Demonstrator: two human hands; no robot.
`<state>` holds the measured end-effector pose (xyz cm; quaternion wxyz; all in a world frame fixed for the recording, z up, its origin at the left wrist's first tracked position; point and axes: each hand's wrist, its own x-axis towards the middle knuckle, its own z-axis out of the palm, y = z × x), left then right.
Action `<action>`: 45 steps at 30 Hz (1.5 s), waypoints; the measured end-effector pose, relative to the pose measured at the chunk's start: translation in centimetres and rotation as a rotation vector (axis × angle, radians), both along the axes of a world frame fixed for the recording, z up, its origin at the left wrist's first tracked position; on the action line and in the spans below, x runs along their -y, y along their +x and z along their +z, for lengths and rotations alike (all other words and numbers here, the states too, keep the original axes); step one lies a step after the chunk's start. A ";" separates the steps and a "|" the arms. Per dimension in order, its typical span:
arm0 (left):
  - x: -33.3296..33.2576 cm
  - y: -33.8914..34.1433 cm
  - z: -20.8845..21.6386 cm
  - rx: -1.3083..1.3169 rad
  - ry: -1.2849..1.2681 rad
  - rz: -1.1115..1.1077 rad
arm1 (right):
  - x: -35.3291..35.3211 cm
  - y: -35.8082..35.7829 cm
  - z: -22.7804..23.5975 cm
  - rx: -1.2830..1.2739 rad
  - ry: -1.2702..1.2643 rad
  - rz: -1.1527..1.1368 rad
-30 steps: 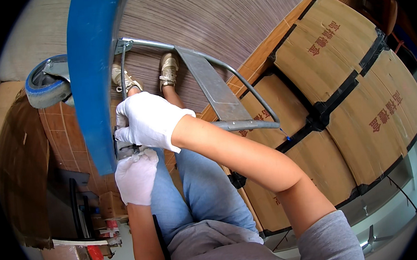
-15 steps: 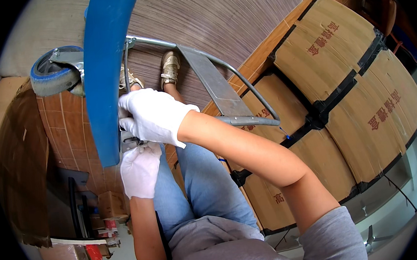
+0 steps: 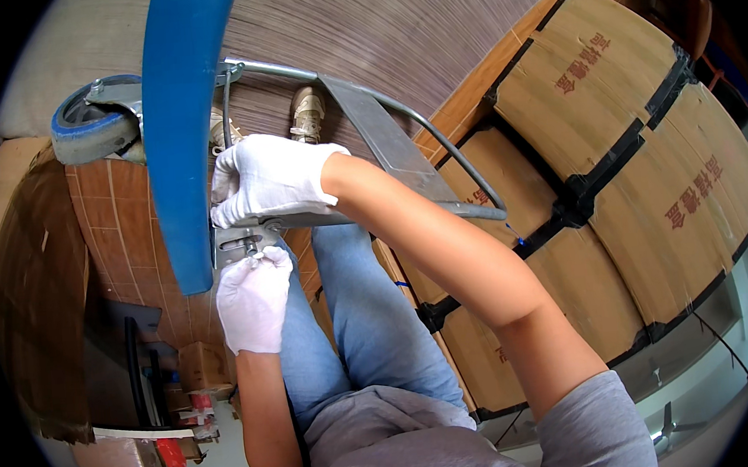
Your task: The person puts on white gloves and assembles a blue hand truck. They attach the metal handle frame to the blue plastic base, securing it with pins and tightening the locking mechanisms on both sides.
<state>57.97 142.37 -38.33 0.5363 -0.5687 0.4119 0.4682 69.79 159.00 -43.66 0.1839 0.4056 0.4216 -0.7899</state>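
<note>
A platform trolley stands tipped on edge before me, its blue deck point(image 3: 182, 151) running upward at left of center. My right hand point(image 3: 270, 180), in a white glove, is closed with fingers curled beside the deck's edge; what lies inside them is hidden. Just below its wrist runs the steel tube handle point(image 3: 472, 210), which has a flat grey crossplate point(image 3: 376, 138). In its white glove, my left hand point(image 3: 256, 302) pinches at a small metal fastener point(image 3: 257, 254) on the slotted bracket point(image 3: 234, 245) joining handle and deck.
A blue-rimmed caster wheel point(image 3: 93, 123) juts from the deck's left. Large taped cardboard cartons point(image 3: 605, 70) are stacked to the right. A brown sheet of cardboard point(image 3: 35, 292) stands at far left, with small boxes point(image 3: 203, 367) below it. My shoes point(image 3: 307, 115) are beyond the handle.
My right hand has shifted slightly up, uncovering the bracket and the handle tube's end. My left hand stays at the bracket. The trolley has moved slightly up and left in view.
</note>
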 end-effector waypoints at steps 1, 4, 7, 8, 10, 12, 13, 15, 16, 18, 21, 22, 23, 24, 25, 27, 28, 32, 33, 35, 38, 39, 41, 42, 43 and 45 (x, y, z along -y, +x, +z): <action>-0.1 0.0 -0.1 0.001 -0.017 -0.014 | 0.1 -0.1 -0.3 -0.001 -0.012 -0.031; -0.2 -0.1 -0.2 -0.003 -0.038 -0.026 | 1.0 -0.2 -1.6 -0.017 0.018 -0.074; 0.1 -0.1 -0.1 -0.008 -0.015 0.004 | -0.4 0.3 -0.5 0.030 -0.153 -0.081; 0.2 -0.1 -0.1 -0.005 -0.016 0.004 | -1.0 0.4 0.0 0.055 -0.220 -0.078; 0.4 -0.2 -0.2 0.002 -0.014 0.003 | -0.4 0.3 -1.2 -0.027 -0.167 0.008; 0.8 -0.2 -0.4 0.010 -0.007 0.004 | -0.4 0.1 -1.7 -0.058 -0.132 0.091; 0.7 -0.2 -0.5 0.018 -0.008 0.002 | -0.2 -0.1 -2.2 -0.083 -0.132 0.069; 0.3 -0.3 -0.4 0.034 -0.011 -0.003 | 0.1 -0.1 -2.7 -0.082 -0.088 0.058; 0.1 -0.3 -0.3 0.029 -0.011 -0.020 | 0.1 -0.2 -2.8 -0.084 -0.066 0.056; -0.4 -0.2 -0.1 0.021 -0.011 -0.056 | -0.1 0.2 -2.4 -0.065 -0.003 0.033; 0.3 -0.6 -0.4 0.082 0.065 0.032 | 0.7 1.2 -2.0 -0.061 0.043 -0.203; 0.6 -0.7 -0.5 0.075 0.074 0.025 | 0.5 1.3 -1.3 -0.069 0.073 -0.160; 1.0 -0.7 -0.6 0.069 0.082 0.018 | 0.0 1.4 -0.1 -0.076 0.101 -0.117; 1.3 -0.8 -0.8 0.062 0.090 0.013 | -0.3 1.4 0.8 -0.084 0.130 -0.072; 1.5 -0.9 -1.0 0.107 0.099 0.038 | -0.2 1.3 1.3 -0.119 0.216 -0.036; 1.8 -1.1 -1.3 0.194 0.116 0.091 | -0.1 0.9 2.3 -0.063 0.306 0.057; 1.9 -1.2 -1.4 0.197 0.133 0.048 | -0.1 0.7 2.8 -0.034 0.360 0.100; 2.3 -0.6 -1.2 -0.144 0.345 -0.713 | 0.3 -0.1 5.0 0.040 0.547 0.339; 2.0 -0.4 -0.6 -0.282 0.371 -1.068 | 0.3 -0.2 5.5 0.042 0.577 0.367; 1.9 -0.1 -0.1 -0.383 0.371 -1.271 | 0.2 -0.5 6.2 0.055 0.602 0.431; 2.4 0.2 -0.4 -0.320 0.345 -1.030 | 1.8 -0.8 6.1 0.109 0.656 0.342; 2.0 0.3 -0.1 -0.332 0.369 -1.086 | 1.9 -0.8 5.8 0.090 0.638 0.320; 2.1 0.3 -0.5 -0.197 0.386 -0.791 | 1.9 -0.5 5.1 0.057 0.597 0.272; 2.9 -0.1 -1.2 -0.057 0.369 -0.438 | 2.1 -0.1 4.8 0.075 0.610 0.200; 2.7 -0.2 -1.5 0.074 0.342 -0.080 | 2.2 0.3 4.5 0.085 0.623 0.130; 2.0 0.4 -1.4 0.011 0.202 -0.173 | 2.6 0.6 4.1 0.142 0.630 0.023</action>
